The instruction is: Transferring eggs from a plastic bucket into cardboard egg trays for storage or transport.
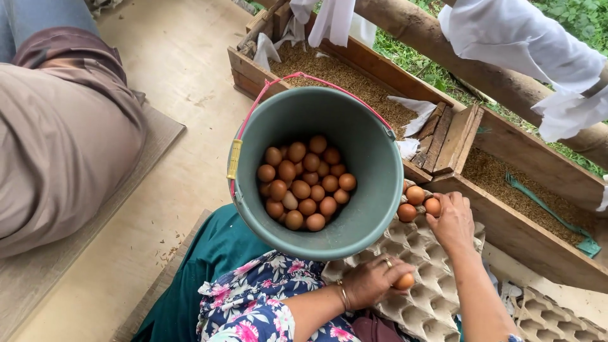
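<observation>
my left hand is closed around one brown egg, fingers curled over it just above the grey moulded pulp egg tray that rests across my lap. my right hand reaches to the far corner of that tray, fingertips pinched on another brown egg that sits beside two eggs already seated in their cups. the grey-green plastic bucket with a pink wire handle stands between my knees, touching the tray's near edge, its bottom covered with a heap of brown eggs. to do this well, i judge each egg should go down gently, straight into an empty cup and not onto a ridge between cups — a tilted egg could roll into its neighbour and crack. it seems best to fill the far row first so my wrists don't pass over seated eggs, and to keep the tray level on my lap. beyond the bucket runs a long wooden trough filled with husks, with white cloths hanging over a log above it; another person's leg in tan trousers lies at my left on the pale floor.
</observation>
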